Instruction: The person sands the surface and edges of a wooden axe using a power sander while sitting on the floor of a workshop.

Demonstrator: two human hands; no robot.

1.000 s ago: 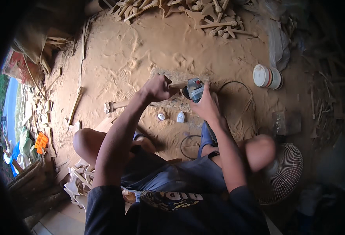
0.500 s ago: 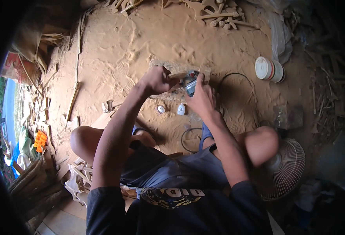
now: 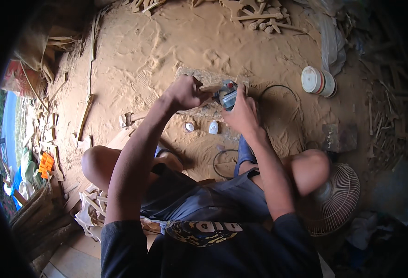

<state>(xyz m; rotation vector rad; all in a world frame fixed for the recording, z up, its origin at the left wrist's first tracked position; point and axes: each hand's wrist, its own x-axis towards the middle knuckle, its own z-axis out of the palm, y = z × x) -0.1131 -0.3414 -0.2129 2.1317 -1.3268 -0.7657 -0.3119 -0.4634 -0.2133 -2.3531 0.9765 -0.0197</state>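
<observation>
My left hand (image 3: 185,94) is closed round a pale piece of wood (image 3: 210,86); its fingers hide much of the piece. Against the right end of the wood sits a grinder-like power tool (image 3: 229,98), with a dark and silvery body and a red spot. My right hand (image 3: 243,112) grips this tool from the near side, thumb and fingers along its body. Both hands are over a dusty board (image 3: 187,72) on the ground. Just nearer than the board are a small white oval object (image 3: 189,127) and a small white bottle-shaped object (image 3: 213,127).
A dark cord (image 3: 280,87) curves off to the right. A mallet-like wooden tool (image 3: 126,120) lies left. At right are a white bucket (image 3: 311,80), a rusty metal box (image 3: 339,137) and a fan (image 3: 340,199) by my knee. Wood scraps (image 3: 265,21) are heaped far off, on sawdust-covered ground.
The power tool has tilted slightly in my right hand, and that hand has shifted a little. My left hand stays nearly where it was with the wood.
</observation>
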